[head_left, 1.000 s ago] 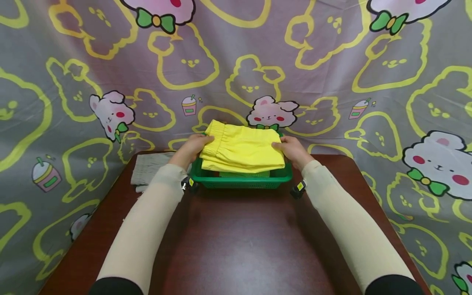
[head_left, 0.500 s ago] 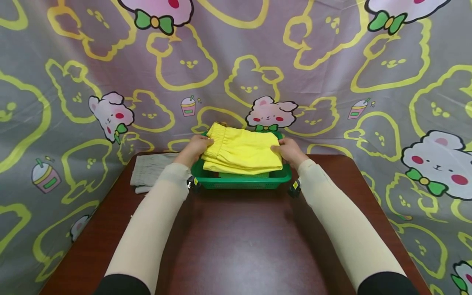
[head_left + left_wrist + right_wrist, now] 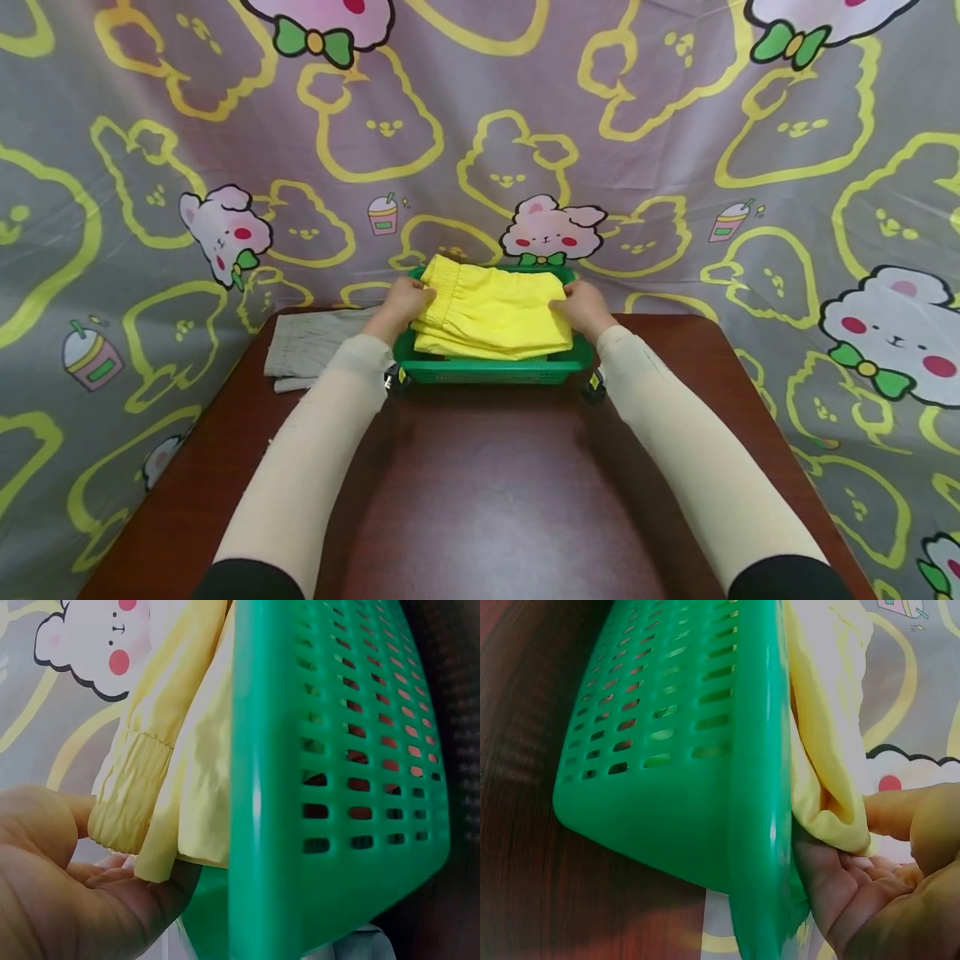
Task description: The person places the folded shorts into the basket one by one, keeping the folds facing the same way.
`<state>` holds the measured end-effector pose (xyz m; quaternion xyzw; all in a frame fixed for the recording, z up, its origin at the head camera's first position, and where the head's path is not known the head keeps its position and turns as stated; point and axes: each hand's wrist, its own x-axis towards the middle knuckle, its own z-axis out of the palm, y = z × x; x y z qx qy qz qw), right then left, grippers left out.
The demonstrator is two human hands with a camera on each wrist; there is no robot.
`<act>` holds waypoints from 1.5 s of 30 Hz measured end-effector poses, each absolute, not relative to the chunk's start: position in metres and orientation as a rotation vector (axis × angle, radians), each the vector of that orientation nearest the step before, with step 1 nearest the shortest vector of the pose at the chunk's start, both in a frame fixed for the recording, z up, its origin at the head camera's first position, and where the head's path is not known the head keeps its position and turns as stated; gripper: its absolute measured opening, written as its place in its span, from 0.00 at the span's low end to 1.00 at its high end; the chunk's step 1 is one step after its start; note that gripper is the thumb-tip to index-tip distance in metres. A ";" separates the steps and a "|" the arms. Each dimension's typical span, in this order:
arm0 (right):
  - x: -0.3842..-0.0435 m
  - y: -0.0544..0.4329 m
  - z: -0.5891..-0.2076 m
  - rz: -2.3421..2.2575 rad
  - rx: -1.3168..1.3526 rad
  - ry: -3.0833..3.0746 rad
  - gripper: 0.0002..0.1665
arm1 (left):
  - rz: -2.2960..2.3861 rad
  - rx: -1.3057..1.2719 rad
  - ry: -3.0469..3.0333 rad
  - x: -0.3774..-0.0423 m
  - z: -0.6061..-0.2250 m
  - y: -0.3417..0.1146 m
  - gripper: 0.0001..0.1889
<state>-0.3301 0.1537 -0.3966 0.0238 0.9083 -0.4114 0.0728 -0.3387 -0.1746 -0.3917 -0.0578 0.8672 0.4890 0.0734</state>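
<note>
Folded yellow shorts with a gathered elastic waistband lie level over the green plastic basket, partly below its rim. At the waistband end my left hand grips the layers, thumb on top and fingers beneath. My right hand pinches the opposite end the same way. In the left wrist view, the waistband shows between thumb and fingers, just inside the slotted basket wall. The right wrist view has the folded yellow edge held close behind the rim. The shorts hide most of the basket's inside.
Light grey folded cloth lies on the brown table left of the basket, partly behind my left arm. A patterned curtain hangs right behind the table's back edge.
Both hands have lowered the yellow shorts a little deeper into the basket and moved slightly closer together. The basket and grey cloth have stayed in place.
</note>
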 end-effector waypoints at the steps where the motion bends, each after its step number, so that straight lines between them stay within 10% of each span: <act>1: -0.331 0.153 -0.398 -1.217 0.064 2.747 0.32 | 1.469 -0.183 2.601 -0.339 -0.392 -0.175 0.31; 7: -0.332 0.149 -0.403 -1.073 -0.018 2.880 0.32 | 1.385 -0.223 2.690 -0.343 -0.396 -0.173 0.13; 45: -0.331 0.128 -0.417 -0.731 -0.077 3.079 0.27 | 1.010 -0.234 2.891 -0.343 -0.413 -0.155 0.18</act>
